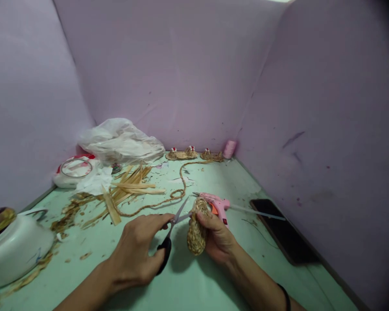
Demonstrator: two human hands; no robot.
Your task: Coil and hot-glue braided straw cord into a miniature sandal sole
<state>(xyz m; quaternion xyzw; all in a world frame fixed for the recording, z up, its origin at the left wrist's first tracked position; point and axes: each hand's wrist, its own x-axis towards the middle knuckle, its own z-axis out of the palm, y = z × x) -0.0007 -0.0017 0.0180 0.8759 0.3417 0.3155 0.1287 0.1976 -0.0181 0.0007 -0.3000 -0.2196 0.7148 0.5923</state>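
My left hand (139, 248) grips a pair of scissors (167, 247) by its black handles, with the blades apart and pointing up and to the right. One blade reaches the left edge of a small woven straw slipper sole (197, 235); whether it touches the straw I cannot tell. My right hand (218, 237) is closed around that woven piece and holds it upright above the table, the thumb on its face. Just behind the right hand lies a pink hot glue gun (218, 203) with a clear glue stick (257, 211) sticking out of its back.
A braided straw cord (155, 204) winds across the green table from loose straw strips (134, 185). Small woven slippers (183, 154) and a pink thread spool (229, 149) stand at the back. A phone (287, 231) lies right, a white pot (19, 252) left, a plastic bag (123, 140) behind.
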